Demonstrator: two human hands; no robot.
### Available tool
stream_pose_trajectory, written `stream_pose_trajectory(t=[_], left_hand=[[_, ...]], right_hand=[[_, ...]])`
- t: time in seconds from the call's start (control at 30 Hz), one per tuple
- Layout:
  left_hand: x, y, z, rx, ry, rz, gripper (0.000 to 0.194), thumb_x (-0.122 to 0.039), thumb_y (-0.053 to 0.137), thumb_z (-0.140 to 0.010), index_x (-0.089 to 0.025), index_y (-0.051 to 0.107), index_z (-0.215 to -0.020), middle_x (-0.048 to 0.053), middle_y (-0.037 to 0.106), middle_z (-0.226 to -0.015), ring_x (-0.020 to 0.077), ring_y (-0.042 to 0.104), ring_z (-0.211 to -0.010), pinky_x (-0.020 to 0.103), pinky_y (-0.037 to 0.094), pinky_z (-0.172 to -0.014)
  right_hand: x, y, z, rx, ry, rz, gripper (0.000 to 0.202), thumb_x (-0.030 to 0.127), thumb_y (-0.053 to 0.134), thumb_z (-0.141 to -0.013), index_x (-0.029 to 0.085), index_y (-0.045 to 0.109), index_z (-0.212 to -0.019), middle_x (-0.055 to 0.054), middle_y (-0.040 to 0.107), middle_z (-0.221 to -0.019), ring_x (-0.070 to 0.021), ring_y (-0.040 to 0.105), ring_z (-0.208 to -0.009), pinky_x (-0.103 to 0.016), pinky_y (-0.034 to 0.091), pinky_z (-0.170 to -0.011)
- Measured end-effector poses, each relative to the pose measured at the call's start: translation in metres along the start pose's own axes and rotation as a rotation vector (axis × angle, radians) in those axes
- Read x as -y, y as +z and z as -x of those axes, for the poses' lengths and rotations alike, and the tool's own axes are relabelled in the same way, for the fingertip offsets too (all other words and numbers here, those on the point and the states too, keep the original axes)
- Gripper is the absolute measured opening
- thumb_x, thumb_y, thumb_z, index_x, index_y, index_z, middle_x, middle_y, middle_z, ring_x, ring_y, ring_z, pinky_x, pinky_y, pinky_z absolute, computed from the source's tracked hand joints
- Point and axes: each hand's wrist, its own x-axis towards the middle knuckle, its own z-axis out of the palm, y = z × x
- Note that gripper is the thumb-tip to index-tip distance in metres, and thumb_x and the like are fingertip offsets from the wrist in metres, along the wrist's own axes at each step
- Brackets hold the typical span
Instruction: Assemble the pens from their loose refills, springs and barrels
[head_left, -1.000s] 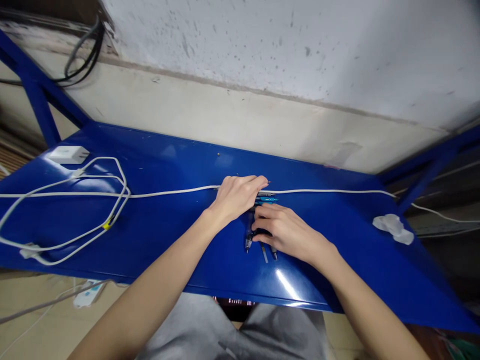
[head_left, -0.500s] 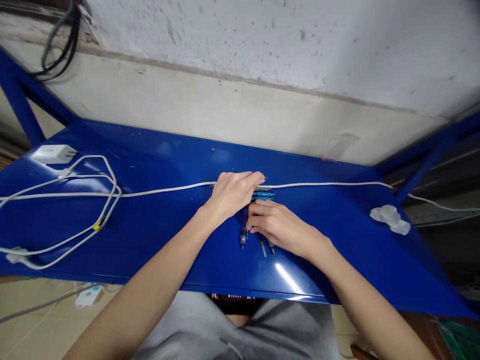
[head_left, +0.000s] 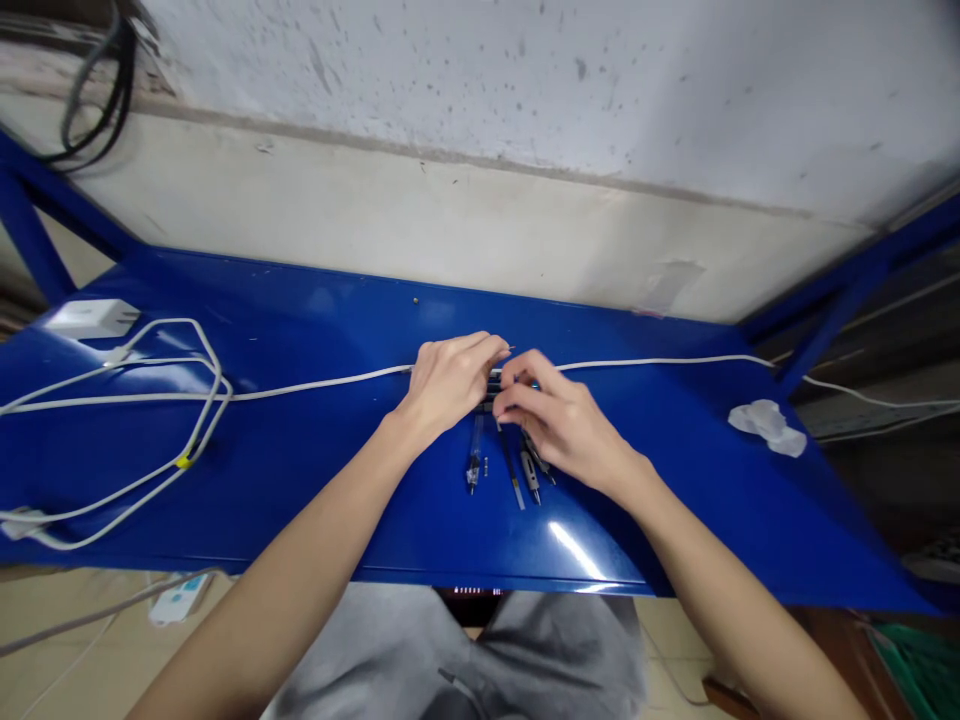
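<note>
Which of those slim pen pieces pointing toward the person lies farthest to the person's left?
The see-through plastic pen barrel. The slim dark refill and the grey metal-tipped pen pieces all lie to its right.

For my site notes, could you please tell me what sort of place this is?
Probably an indoor workspace, perhaps a workshop: a long glossy blue table, a speckled white wall and slim grey pen parts.

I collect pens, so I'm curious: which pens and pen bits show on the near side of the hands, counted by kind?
Clear pen: 1
Ink refill: 1
Tiny loose piece: 1
Grey-tipped pens: 2
Total: 5
More lie between the left hand and right hand, too covered to count.
</note>
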Motion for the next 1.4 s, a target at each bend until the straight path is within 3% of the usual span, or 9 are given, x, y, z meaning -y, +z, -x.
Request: stream_pose_trajectory(t=[0.1,0.17,0.23,0.43,0.73,1.03,1.4], left_hand=[[0.000,-0.001,0.000,0.012,0.016,-0.011,0.029,-0.014,0.045,-0.100,-0.022,0.072,-0.101,0.002,0.077,-0.091,0.0161,0.072,-0.081,0.025,0.044,-0.061],[0.000,0.000,0.000,0.010,0.027,-0.012,0.027,-0.017,0.046,-0.102,-0.021,0.072,-0.101,0.003,0.078,-0.092,0.0168,0.074,-0.082,0.025,0.046,-0.063],[0.000,0.001,0.001,0.021,0.039,-0.015,0.025,-0.021,0.047,-0.103,-0.021,0.072,-0.102,0.003,0.079,-0.093,0.0173,0.075,-0.080,0.025,0.047,-0.063],[-0.002,0.002,0.002,0.074,0.079,0.020,0.032,-0.017,0.041,-0.103,-0.025,0.069,-0.117,0.002,0.079,-0.098,0.0152,0.074,-0.084,0.023,0.051,-0.067],[-0.006,-0.002,0.001,0.097,0.076,0.003,0.028,-0.017,0.043,-0.103,-0.021,0.070,-0.100,0.000,0.071,-0.089,0.0144,0.068,-0.080,0.025,0.041,-0.061],[-0.004,0.001,0.002,0.138,0.086,0.013,0.025,-0.016,0.045,-0.102,-0.021,0.068,-0.096,-0.001,0.069,-0.087,0.0140,0.065,-0.079,0.026,0.036,-0.060],[-0.010,0.000,0.002,0.127,0.087,-0.005,0.026,-0.017,0.043,-0.103,-0.021,0.068,-0.099,0.001,0.070,-0.090,0.0153,0.064,-0.086,0.026,0.039,-0.062]], right_hand=[[-0.009,-0.002,0.000,-0.264,0.059,0.009,0.018,0.012,0.049,-0.101,0.021,0.064,-0.099,-0.009,0.065,-0.112,-0.0196,0.064,-0.096,-0.033,0.051,-0.080],[-0.018,0.001,0.000,-0.350,0.092,0.049,0.018,0.012,0.049,-0.101,0.022,0.064,-0.098,-0.006,0.068,-0.098,-0.0197,0.064,-0.090,-0.033,0.051,-0.079],[-0.027,0.005,0.001,-0.360,0.106,0.080,0.018,0.013,0.048,-0.102,0.022,0.064,-0.100,-0.005,0.068,-0.091,-0.0195,0.064,-0.085,-0.034,0.050,-0.077],[-0.033,0.015,0.001,-0.344,0.113,0.007,0.019,0.018,0.048,-0.104,0.022,0.067,-0.106,-0.008,0.067,-0.101,-0.0196,0.064,-0.091,-0.034,0.052,-0.077],[-0.029,0.020,-0.003,-0.547,0.206,-0.129,0.014,0.024,0.058,-0.101,0.022,0.070,-0.094,-0.005,0.069,-0.093,-0.0180,0.063,-0.084,-0.031,0.050,-0.067],[-0.041,0.025,-0.003,-0.491,0.375,-0.471,0.007,0.023,0.068,-0.093,0.021,0.074,-0.090,-0.001,0.071,-0.088,-0.0141,0.063,-0.074,-0.026,0.048,-0.062],[-0.043,0.026,-0.003,-0.537,0.399,-0.525,0.005,0.026,0.074,-0.088,0.021,0.077,-0.088,-0.001,0.073,-0.081,-0.0140,0.063,-0.068,-0.027,0.048,-0.060]])
